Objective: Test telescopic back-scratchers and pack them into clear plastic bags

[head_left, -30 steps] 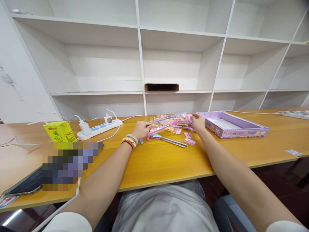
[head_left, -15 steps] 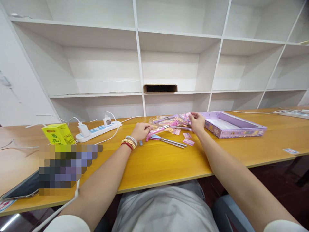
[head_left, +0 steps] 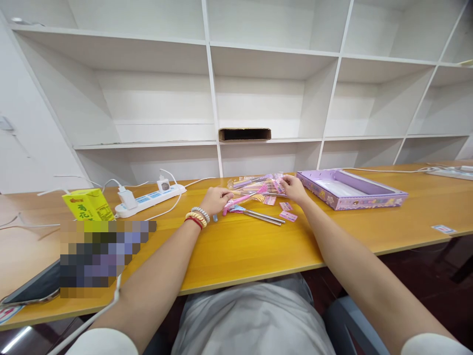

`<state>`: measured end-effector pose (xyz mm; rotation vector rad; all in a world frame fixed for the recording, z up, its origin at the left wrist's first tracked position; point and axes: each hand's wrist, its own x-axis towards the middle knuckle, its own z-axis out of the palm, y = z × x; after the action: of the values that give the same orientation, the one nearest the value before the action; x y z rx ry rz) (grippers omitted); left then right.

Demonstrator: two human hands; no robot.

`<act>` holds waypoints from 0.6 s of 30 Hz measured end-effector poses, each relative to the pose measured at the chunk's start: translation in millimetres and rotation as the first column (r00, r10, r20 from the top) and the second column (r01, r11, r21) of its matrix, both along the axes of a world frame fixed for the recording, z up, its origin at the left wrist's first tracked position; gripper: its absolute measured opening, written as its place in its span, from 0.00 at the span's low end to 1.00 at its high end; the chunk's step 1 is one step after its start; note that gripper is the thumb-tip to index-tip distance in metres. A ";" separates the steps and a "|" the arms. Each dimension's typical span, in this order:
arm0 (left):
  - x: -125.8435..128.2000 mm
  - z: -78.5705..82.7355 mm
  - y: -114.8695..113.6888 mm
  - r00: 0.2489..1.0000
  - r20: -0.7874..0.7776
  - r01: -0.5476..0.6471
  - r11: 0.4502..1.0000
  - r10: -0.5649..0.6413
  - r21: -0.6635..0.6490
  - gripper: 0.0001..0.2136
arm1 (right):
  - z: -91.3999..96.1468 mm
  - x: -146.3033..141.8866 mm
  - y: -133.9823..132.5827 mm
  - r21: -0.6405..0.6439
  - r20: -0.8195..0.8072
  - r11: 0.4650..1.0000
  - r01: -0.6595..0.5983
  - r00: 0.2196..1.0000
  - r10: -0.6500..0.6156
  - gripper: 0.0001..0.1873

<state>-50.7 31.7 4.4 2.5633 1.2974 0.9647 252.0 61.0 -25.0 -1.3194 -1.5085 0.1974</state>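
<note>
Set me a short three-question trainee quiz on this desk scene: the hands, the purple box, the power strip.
1. True or false: the purple box lies on the table to the right of the right hand.
2. What stands just left of the power strip? A) a yellow carton B) a mug C) a lamp
3. Which hand's wrist wears bracelets?
Key: 1 true; 2 A; 3 the left hand.
</note>
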 end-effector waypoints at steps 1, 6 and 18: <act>-0.2 -0.3 0.5 1.000 -0.006 0.005 1.000 -0.005 -0.002 0.16 | 0.2 -0.3 -1.3 -0.008 0.074 1.000 0.025 0.997 -0.025 0.12; -0.4 -1.3 1.3 1.000 -0.004 0.011 1.000 -0.011 -0.022 0.15 | -2.4 1.1 -2.1 -0.157 0.160 0.988 -0.008 0.986 0.033 0.09; 0.3 -1.5 1.4 0.999 -0.035 0.013 1.000 -0.013 -0.011 0.17 | 8.0 2.2 -11.7 -0.057 0.379 0.958 0.281 0.894 -0.240 0.09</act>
<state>-50.4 33.1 2.9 2.5890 1.2895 0.9122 254.2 49.2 -16.9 -1.7045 -1.6246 -0.1533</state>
